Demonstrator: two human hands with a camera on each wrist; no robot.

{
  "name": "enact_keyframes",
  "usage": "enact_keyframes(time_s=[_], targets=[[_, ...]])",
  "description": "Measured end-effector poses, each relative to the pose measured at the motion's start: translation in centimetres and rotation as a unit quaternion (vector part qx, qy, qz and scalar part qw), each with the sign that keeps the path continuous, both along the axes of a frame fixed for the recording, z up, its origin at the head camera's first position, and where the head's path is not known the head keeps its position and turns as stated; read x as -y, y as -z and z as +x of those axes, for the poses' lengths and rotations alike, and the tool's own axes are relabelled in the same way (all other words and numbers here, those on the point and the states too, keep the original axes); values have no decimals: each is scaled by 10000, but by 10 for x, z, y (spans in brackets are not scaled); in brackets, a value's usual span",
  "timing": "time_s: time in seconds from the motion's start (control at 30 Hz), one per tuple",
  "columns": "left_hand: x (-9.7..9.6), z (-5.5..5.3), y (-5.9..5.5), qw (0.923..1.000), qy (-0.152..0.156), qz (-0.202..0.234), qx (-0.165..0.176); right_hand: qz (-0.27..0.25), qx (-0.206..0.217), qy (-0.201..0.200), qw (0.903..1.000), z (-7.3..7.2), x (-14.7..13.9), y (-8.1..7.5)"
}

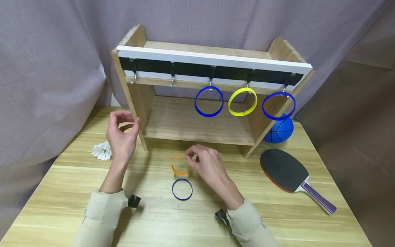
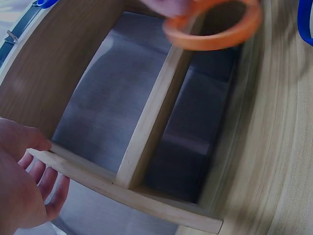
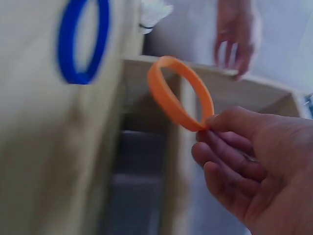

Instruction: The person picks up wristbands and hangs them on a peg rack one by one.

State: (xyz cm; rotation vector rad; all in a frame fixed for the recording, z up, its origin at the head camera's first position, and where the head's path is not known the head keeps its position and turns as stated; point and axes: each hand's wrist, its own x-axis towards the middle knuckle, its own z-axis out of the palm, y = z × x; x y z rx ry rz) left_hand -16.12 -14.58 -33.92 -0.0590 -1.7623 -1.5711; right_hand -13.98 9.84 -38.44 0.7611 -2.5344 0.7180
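Observation:
My right hand (image 1: 210, 166) pinches an orange ring (image 1: 180, 172) between thumb and forefinger, just above the table in front of the wooden rack (image 1: 197, 120). In the right wrist view the orange ring (image 3: 168, 100) tilts out from the fingertips. A dark blue ring (image 1: 182, 200) lies flat on the table, nearer to me. My left hand (image 1: 123, 137) holds the rack's left side panel (image 2: 98, 178), thumb on its edge and fingers along the outside. Two blue rings (image 1: 209, 115) (image 1: 278, 118) and a yellow ring (image 1: 242, 113) hang from the rack's hooks.
The two leftmost hooks (image 1: 134, 79) (image 1: 172, 82) carry no ring. A shuttlecock (image 1: 102, 151) lies left of the rack. To the right are a blue ball (image 1: 280, 131) and a table tennis bat (image 1: 284, 169). Grey curtains (image 1: 197, 20) hang behind the table.

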Motion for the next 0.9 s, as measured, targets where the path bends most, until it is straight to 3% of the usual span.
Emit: enact_keyframes(time_s=[0.13, 0.3, 0.43, 0.53, 0.67, 0.9], targets=[[0, 0, 1, 10000, 4, -14, 1, -314, -803, -557, 9947, 6, 9, -37], [0, 1, 1, 10000, -4, -35, -20, -664, -1697, -1158, 9764, 11, 22, -105], [0, 1, 1, 10000, -1, -42, -23, -722, -2524, -1173, 9578, 9, 30, -154], [1, 0, 1, 10000, 2, -32, -10, -594, -3018, -914, 9471, 3, 35, -179], [1, 0, 1, 10000, 0, -22, -3, -140, -3179, -437, 9470, -7, 41, -196], [2, 1, 0, 10000, 38, -79, 17, 464, -3130, 236, 9483, -17, 44, -198]])
